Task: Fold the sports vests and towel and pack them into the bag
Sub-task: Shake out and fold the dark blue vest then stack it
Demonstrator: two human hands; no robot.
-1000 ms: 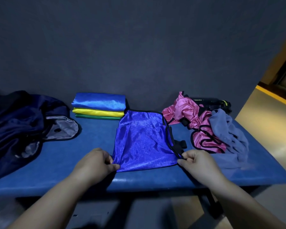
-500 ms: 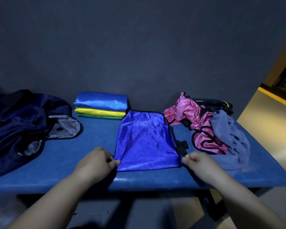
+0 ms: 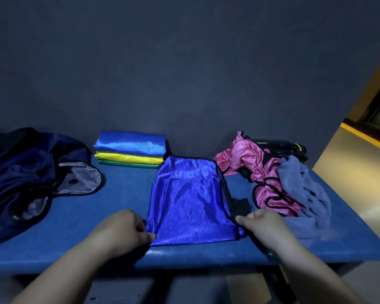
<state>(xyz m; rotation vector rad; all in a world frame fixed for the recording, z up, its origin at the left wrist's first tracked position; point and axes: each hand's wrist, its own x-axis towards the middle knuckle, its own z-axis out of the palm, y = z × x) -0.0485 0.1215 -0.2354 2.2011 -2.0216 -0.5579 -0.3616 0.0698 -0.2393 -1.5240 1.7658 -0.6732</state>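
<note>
The blue vest (image 3: 191, 202) I am working on lies flat and partly folded on the blue table (image 3: 119, 194), its shiny cloth doubled over itself with black trim along its far and right edges. My left hand (image 3: 123, 229) sits at the vest's near left corner, fingers curled, thumb and fingers pinching the cloth there. My right hand (image 3: 263, 224) is at the vest's near right corner, fingers curled round the trimmed edge and gripping it. A black strap end (image 3: 241, 205) pokes out just beside the vest's right edge. Just beyond the vest's far left corner stands a stack of folded vests (image 3: 130, 150), blue on top, yellow under it, green at the bottom. To the right of the vest a crumpled pink vest (image 3: 250, 163) lies in a heap, with the grey towel (image 3: 303, 189) draped loosely over its right side. Behind that heap, farther from the vest, lies a black bottle (image 3: 279, 145) on its side. Well to the left of the vest the dark navy bag (image 3: 20, 172) slumps open, showing its grey lining.
</note>
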